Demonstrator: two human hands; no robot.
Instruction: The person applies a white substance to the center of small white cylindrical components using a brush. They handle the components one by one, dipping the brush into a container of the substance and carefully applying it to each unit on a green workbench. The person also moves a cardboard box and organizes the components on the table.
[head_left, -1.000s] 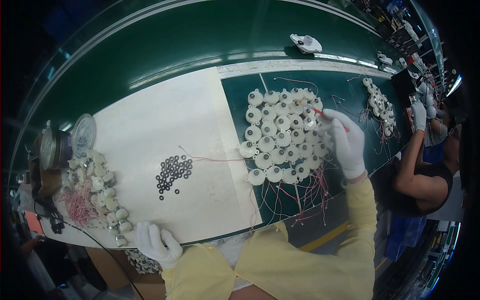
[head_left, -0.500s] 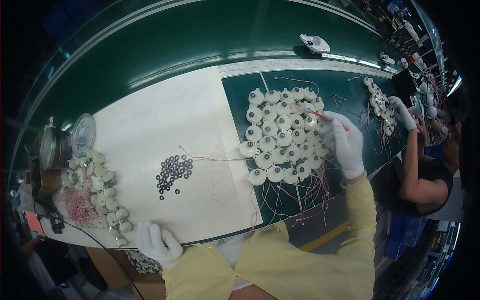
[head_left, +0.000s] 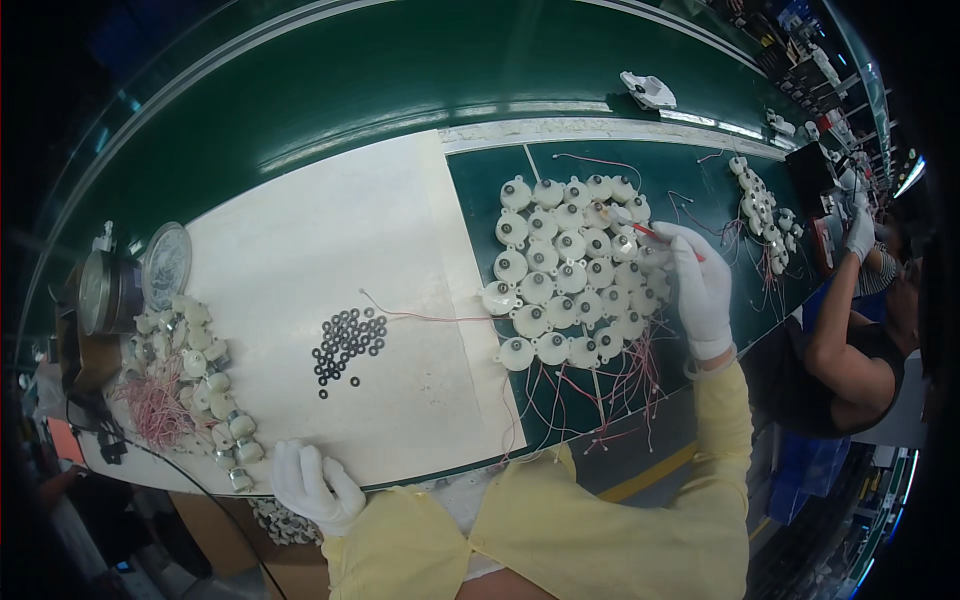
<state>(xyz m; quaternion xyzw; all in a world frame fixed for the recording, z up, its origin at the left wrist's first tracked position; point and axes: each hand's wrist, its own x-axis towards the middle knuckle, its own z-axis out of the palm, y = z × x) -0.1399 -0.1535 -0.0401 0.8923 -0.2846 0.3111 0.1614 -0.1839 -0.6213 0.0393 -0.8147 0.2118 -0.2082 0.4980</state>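
My right hand [head_left: 703,290], in a white glove, is closed on a thin brush [head_left: 645,229] with a red handle. Its tip is at the white round motors [head_left: 570,246] in the upper right of a tight cluster. Most of these motors show a dark round piece on top, and pink wires hang from the cluster's near side. At the near edge of the white board rests my left hand [head_left: 312,488], also gloved, with nothing in it and its fingers apart. Small black rings [head_left: 347,340] lie loose on the board, beyond that hand.
A pile of white motors with pink wires [head_left: 165,410] lies at the left, near a round tin [head_left: 100,292] and an upright lid [head_left: 168,266]. Beyond the board runs a green conveyor belt [head_left: 400,80] carrying a white part [head_left: 648,91]. A co-worker [head_left: 850,370] sits at the right.
The white part on the belt has shifted right. The co-worker's gloved hand has moved away from the smaller motor group. My right hand and brush moved slightly right; my left hand stayed put.
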